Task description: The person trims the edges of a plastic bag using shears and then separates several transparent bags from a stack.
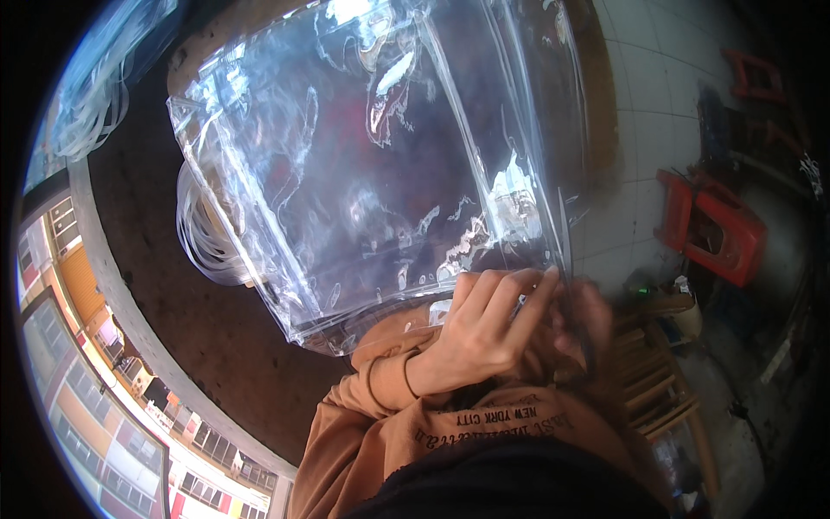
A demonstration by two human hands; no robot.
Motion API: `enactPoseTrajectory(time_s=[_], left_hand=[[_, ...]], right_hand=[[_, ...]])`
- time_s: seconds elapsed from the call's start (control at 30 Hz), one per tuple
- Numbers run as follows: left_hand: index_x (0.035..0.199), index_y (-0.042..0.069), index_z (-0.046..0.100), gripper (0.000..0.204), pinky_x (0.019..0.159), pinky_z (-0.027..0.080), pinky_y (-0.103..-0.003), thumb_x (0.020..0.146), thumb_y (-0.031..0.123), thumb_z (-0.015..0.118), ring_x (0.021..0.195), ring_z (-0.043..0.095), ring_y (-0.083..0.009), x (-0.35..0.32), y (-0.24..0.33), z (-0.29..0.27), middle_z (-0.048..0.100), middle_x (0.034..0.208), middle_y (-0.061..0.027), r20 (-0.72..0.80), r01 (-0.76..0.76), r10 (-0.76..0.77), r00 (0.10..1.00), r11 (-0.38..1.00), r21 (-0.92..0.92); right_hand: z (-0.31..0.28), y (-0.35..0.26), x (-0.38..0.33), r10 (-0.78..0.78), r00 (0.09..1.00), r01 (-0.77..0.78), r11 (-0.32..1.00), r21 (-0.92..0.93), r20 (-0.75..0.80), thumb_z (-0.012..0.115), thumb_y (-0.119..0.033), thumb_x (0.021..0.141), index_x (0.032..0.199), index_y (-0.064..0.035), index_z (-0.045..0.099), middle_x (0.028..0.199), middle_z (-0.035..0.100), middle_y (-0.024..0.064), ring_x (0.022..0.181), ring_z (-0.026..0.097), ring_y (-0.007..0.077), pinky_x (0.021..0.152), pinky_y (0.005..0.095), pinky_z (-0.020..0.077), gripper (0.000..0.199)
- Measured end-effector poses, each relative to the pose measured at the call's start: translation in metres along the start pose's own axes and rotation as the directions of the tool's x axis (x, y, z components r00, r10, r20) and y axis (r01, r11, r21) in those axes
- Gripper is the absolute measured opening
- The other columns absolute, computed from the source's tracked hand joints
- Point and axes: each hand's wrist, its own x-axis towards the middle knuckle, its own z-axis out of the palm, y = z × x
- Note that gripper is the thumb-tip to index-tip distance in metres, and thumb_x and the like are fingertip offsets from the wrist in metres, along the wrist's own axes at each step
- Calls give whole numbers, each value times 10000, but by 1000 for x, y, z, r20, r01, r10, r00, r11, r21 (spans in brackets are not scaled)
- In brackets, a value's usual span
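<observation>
A large clear plastic bag (372,199) lies spread before me, creased and shiny, with folded seams along its sides. My left hand (493,324) is at its near right corner, fingers bent and closed on the plastic edge. Just right of it, my right hand (585,322) is blurred and partly in shadow. It grips what look like scissors, whose thin pointed blades (565,229) reach up along the bag's right edge. Pale looped strips (203,227) stick out beyond the bag's left side.
Beneath the bag is a brown surface (603,95). Red plastic stools (722,227) stand on the tiled floor (644,147) at the right, near a wooden slatted chair (661,381). More clear plastic with strips (99,95) hangs at the upper left. A pale ledge (143,324) curves along the left.
</observation>
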Motion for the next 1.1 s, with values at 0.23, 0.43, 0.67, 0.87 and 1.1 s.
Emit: enactPoseTrajectory(time_s=[0.23, 0.43, 0.67, 0.87, 1.1], left_hand=[[1057, 55, 644, 456, 534, 336, -267, 603, 32, 679, 620, 494, -118, -1, -3, -2, 578, 878, -30, -9, -6, 6, 1000, 999, 38], [1076, 58, 643, 481, 551, 353, -267, 598, 35, 681, 634, 500, -128, -3, -2, 0, 577, 870, -32, -16, 1, 0, 1000, 999, 35], [1077, 45, 644, 493, 577, 366, -269, 586, 47, 690, 647, 510, -129, -3, -6, -3, 581, 866, -26, -13, -23, 23, 1000, 1000, 16], [1047, 40, 629, 396, 574, 334, -268, 656, 106, 635, 668, 504, -113, -5, -9, -3, 575, 876, -10, -12, -25, 26, 1000, 999, 30], [997, 45, 628, 317, 571, 318, -275, 693, 124, 584, 688, 507, -105, -8, -6, -2, 560, 864, 1, -6, -67, 68, 998, 994, 83]], right_hand=[[-36, -37, 56, -468, 830, 256, 804, -536, -305, 678, -124, 788, 1145, -11, 477, 846, 535, 35, 778, 517, 96, 693, 233, 432, 425], [-39, -45, 140, -735, 644, 284, 487, -826, -211, 594, -65, 846, 1202, -21, 473, 922, 606, 164, 896, 598, 249, 769, 319, 467, 378], [-24, -58, 142, -858, 501, 253, 15, -967, 118, 640, -59, 798, 1030, -5, 607, 957, 589, 160, 902, 562, 286, 727, 369, 478, 241], [14, -73, 60, -584, 804, 482, 526, -701, 114, 706, -90, 745, 869, -26, 601, 794, 561, 81, 686, 547, 177, 585, 280, 438, 174], [18, -60, 47, -414, 898, 388, 588, -710, 148, 662, -27, 757, 810, -12, 575, 731, 546, 75, 655, 531, 214, 586, 318, 441, 104]])
